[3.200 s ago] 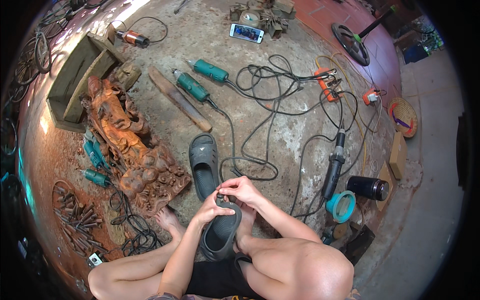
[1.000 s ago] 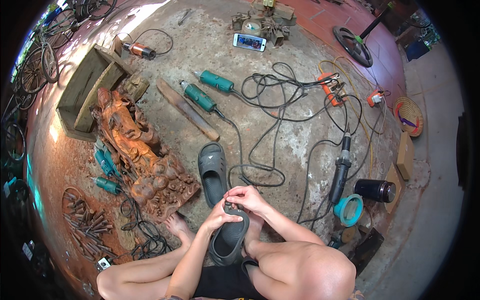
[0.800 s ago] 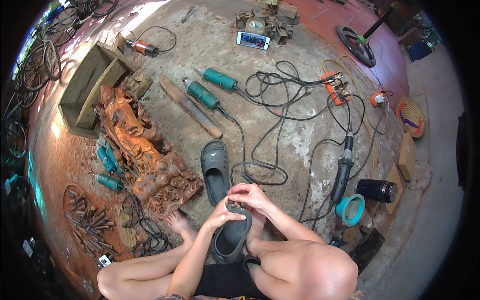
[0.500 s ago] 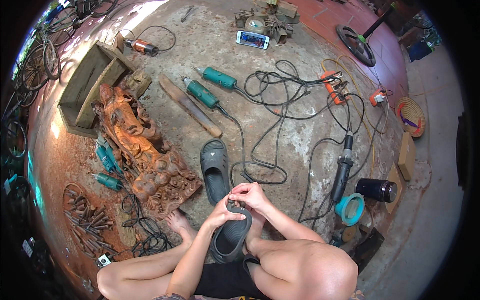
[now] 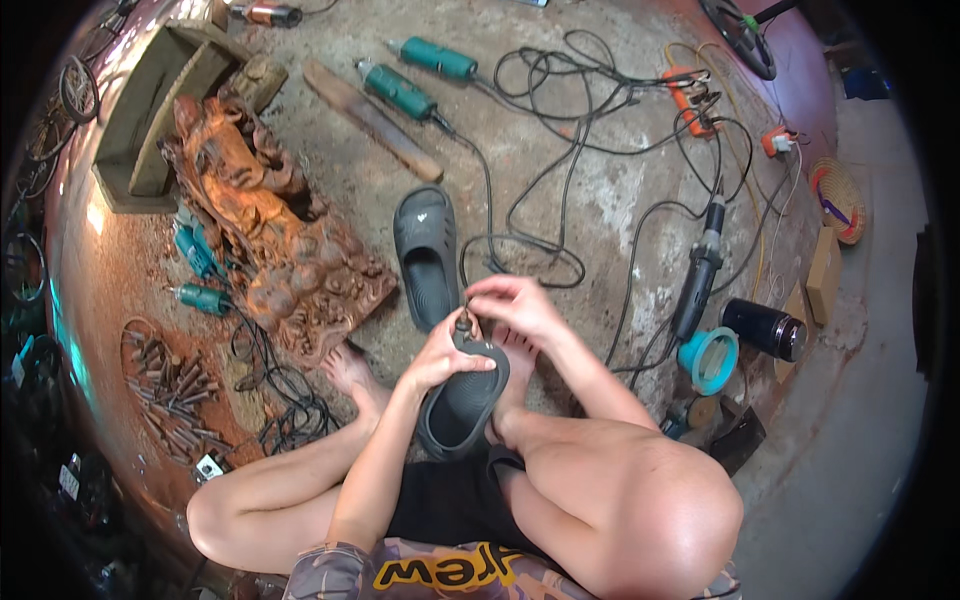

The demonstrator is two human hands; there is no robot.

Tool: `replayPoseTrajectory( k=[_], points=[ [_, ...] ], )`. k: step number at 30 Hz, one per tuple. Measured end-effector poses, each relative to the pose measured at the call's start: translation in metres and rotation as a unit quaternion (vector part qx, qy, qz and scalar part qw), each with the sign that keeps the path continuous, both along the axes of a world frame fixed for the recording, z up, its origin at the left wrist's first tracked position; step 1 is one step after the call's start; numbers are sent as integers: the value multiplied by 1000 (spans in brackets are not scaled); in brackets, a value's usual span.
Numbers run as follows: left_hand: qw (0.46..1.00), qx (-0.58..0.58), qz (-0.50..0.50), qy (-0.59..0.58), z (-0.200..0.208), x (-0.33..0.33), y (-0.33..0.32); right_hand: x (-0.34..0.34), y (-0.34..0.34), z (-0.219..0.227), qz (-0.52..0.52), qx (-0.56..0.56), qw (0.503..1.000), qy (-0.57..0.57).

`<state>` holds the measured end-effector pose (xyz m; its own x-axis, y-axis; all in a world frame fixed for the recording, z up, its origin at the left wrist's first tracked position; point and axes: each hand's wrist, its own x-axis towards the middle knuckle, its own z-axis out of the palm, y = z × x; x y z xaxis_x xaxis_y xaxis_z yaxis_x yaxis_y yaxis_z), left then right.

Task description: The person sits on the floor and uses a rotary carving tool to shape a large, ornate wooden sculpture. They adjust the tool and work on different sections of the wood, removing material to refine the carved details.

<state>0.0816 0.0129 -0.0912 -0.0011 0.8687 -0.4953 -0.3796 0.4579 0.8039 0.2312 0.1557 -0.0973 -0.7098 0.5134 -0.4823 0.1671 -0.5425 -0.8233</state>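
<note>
My left hand (image 5: 441,357) is closed round a small brown knobbly piece (image 5: 463,326), perhaps carved wood. Its thumb lies across the end of a dark grey clog (image 5: 456,412) held between my legs, and the piece sits at that end. Just above, my right hand (image 5: 521,308) has its fingertips pinched together near the piece's tip. Whatever lies between them is too small to make out. The other grey clog (image 5: 425,250) rests on the floor beyond my hands. To the left lies a large reddish-brown wooden carving (image 5: 270,240).
Green rotary tools (image 5: 398,91) with tangled black cords (image 5: 560,150) spread over the floor ahead. At right are a grey-black handheld tool (image 5: 700,270), a teal bowl (image 5: 708,362) and a dark flask (image 5: 763,330). Thin tool bits (image 5: 172,395) are heaped at left, near a wooden stand (image 5: 150,110).
My view has tilted down, so the scene sits higher. The right fingers have lifted slightly off the small brown piece, which now shows more clearly in my left hand.
</note>
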Motion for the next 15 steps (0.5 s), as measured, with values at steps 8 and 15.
replayPoseTrajectory(
  k=[8,15],
  points=[
    [996,-7,85,-39,-7,-14,-17,16,-21,-10,122,382,877,-267],
    [997,-25,63,-39,-6,-16,-19,14,11,-36,76,505,798,-319]
  ],
)
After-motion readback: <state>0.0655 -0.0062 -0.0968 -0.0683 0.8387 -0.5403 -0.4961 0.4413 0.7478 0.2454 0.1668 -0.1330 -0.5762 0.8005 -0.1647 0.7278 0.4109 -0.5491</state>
